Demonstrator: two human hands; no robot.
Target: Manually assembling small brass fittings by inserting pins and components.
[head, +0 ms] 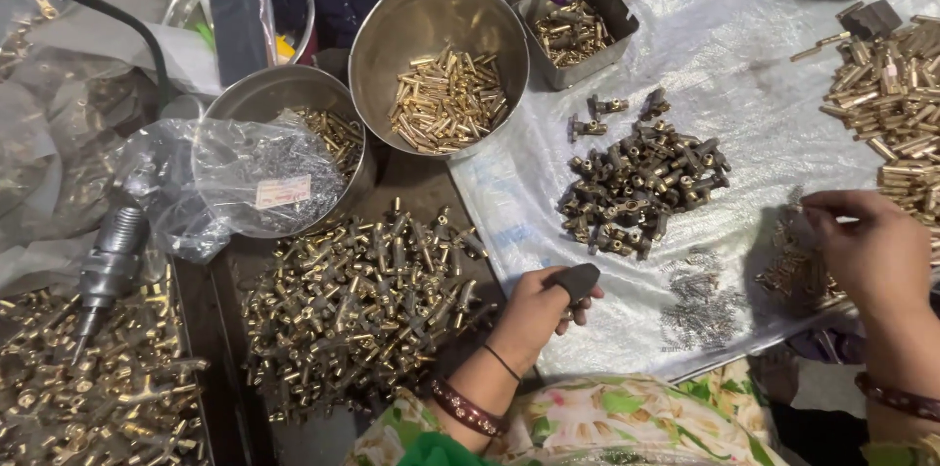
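My left hand [537,314] is closed around a small dark fitting with a black knob [576,280], held low at the centre beside a big heap of brass fittings [352,304]. My right hand [867,251] reaches to the right, fingers pinched over a small pile of brass parts [793,270]; whether it holds one I cannot tell. Between the hands lies a scatter of small metal springs [697,300] on a white plastic sheet [744,65]. A pile of darker assembled fittings [641,187] lies further out on the sheet.
Steel bowls with brass pins [446,99] and parts [333,133] stand at the back, with a grey tray of parts [573,32]. A clear plastic bag [245,182] drapes over one bowl. A power tool [108,270] rests on brass parts at left. Brass rods [896,99] pile at right.
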